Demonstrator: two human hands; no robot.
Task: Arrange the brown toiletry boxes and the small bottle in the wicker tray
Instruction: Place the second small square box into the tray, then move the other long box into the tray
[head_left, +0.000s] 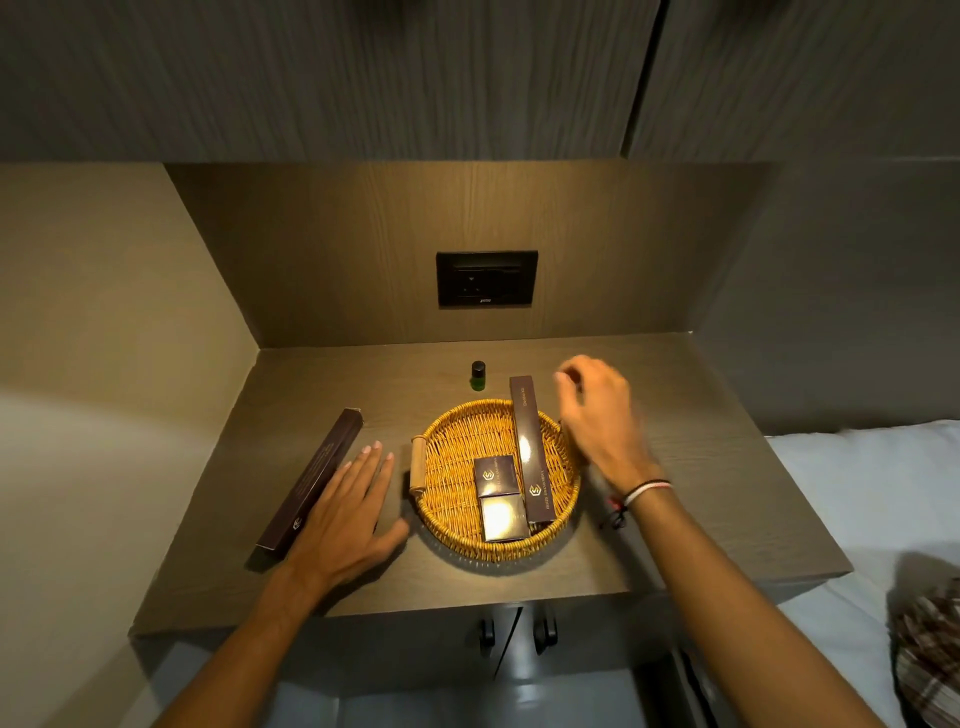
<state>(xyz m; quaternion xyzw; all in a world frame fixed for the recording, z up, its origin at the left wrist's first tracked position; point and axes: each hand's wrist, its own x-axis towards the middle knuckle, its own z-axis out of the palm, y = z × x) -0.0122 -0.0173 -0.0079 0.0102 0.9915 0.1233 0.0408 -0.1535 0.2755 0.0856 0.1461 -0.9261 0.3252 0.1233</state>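
Observation:
A round wicker tray (452, 483) sits mid-counter. Inside it lie two small brown boxes (494, 474) (504, 517) and a long brown box (531, 447) whose far end sticks out over the rim. Another long brown box (311, 480) lies on the counter left of the tray. A small green bottle (478, 375) with a black cap stands behind the tray. My left hand (345, 512) rests flat on the counter between the left box and the tray, fingers spread. My right hand (600, 415) hovers by the tray's right rim, fingers loosely curled, holding nothing.
The dark wooden counter (691, 467) sits in a niche with walls at the left and back. A black socket panel (487, 279) is on the back wall. A white bed (883, 493) lies to the right, with cabinet handles (519, 631) below the counter edge.

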